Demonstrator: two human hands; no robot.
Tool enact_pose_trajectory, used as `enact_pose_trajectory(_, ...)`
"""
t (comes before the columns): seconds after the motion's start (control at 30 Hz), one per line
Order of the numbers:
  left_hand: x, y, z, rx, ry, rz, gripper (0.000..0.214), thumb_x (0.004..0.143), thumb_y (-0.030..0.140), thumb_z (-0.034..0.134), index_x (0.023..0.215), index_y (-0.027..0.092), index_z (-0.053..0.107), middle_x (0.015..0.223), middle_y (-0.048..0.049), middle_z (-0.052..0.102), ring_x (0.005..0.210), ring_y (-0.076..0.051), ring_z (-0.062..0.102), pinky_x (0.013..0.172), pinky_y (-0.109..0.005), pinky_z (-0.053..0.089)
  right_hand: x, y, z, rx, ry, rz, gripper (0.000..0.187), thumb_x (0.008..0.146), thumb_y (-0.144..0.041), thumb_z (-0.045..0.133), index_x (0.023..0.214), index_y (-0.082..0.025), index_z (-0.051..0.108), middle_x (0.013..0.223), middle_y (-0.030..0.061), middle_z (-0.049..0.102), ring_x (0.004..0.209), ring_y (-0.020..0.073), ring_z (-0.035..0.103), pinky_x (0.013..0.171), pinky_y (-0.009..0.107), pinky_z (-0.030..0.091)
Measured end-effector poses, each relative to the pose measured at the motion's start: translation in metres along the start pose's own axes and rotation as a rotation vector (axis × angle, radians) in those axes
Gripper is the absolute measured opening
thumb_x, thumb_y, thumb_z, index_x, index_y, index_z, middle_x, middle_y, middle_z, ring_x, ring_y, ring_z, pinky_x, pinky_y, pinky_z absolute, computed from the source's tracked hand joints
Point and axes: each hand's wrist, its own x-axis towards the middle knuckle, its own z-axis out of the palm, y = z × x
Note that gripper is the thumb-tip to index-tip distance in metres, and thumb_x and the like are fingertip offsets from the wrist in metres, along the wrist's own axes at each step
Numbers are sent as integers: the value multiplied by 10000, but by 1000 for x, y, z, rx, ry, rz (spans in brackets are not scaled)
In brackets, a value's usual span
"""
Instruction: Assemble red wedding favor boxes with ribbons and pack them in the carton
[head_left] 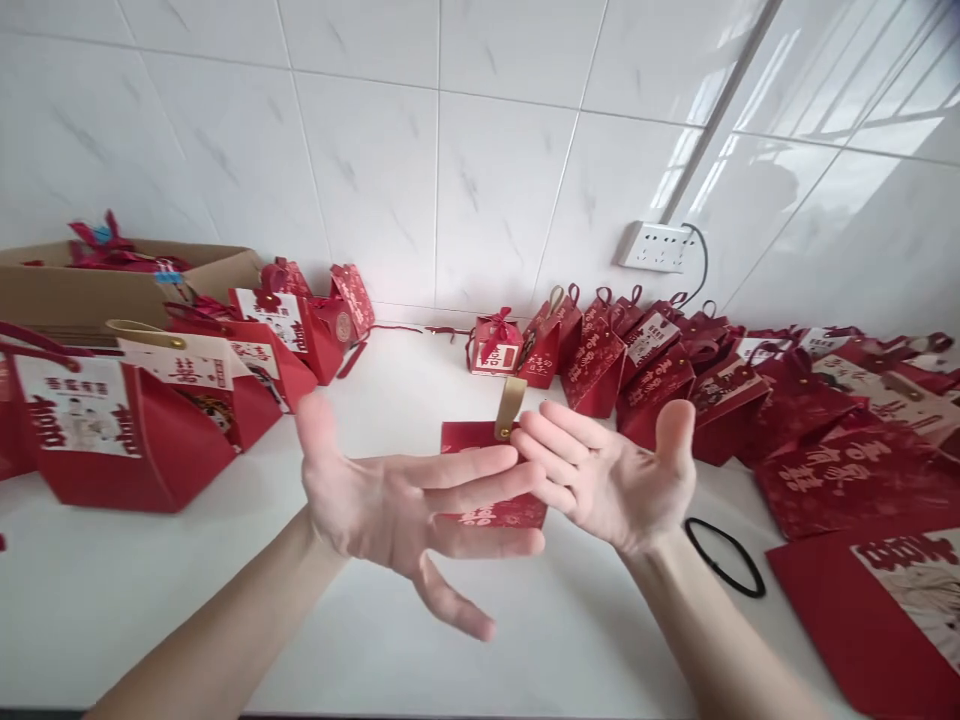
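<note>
Facing you, palms in view: one left hand [390, 495], fingers spread wide, thumb raised, grip bare; one right hand [630, 485], flat and extended, fingers close together, thumb raised, likewise bare. Their fingertips overlap in your view; whether they touch, you cannot tell.

Item, centre: one red gift bag [495, 515], card-like and smooth, with pale lettering, lying on the table behind your fingers and partly hidden by them. Fitted with a flat gold strap [510, 408], fixed by a small round stud. Contact between your hands and this bag: cannot be told.

Item, beyond it: one small red box [496, 352], cube-like, ribbon-tied, white label in front, close to the wall.

Item, your left: one large red box [169, 440] with slanting, creased sides and a white printed panel; behind it, one brown cardboard carton [60, 300], straight-edged, holding red ribbon pieces.

Item, your right: a packed row of red boxes [592, 365], peaked, loop-handled, patterned; nearer, one black loop [724, 557], thin and oval, just beyond your right wrist.

Backdrop: glossy tiled wall [510, 170], grey-veined, bearing a white socket strip [658, 248].

Room: smooth white table [562, 640] surface runs between the left and right groups and in front of your hands to its near edge, low in your view.
</note>
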Motion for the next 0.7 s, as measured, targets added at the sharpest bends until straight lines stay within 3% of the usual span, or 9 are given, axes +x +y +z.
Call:
enact_pose_trajectory(0.13,2,-1,1,6,-32,3,1046,490,920,371,1355,337,455,1529,-6,238,1307,-422,389,771,-530,552,-1,1,1,-46,-38,89,1103,542,-952,-10,1230,-297,552,1389,58,502,1303,262,437,994,443,435)
enact_pose_trajectory(0.33,-1,-5,-4,-38,-7,-97,1055,416,946,371,1324,417,464,1555,53,163,1355,-436,296,790,-566,531,-5,-1,1,49,-191,128,1105,519,-972,104,1288,-278,488,1470,66,388,1342,281,371,1053,461,364)
enact_pose_trajectory(0.53,-5,-9,-9,112,209,-90,1179,397,968,219,1330,300,492,1497,-63,335,1404,-420,169,907,-606,441,-7,-2,1,165,-283,145,1076,527,-971,214,1294,-271,496,1491,64,356,1356,278,351,1084,433,329)
enact_pose_trajectory(0.7,-6,-9,-9,45,105,-151,1207,418,958,195,1388,273,412,1505,-79,310,1394,-418,202,920,-596,435,-9,-3,2,193,-308,156,1057,547,-959,249,1305,-262,491,1501,63,340,1361,264,348,1092,420,324)
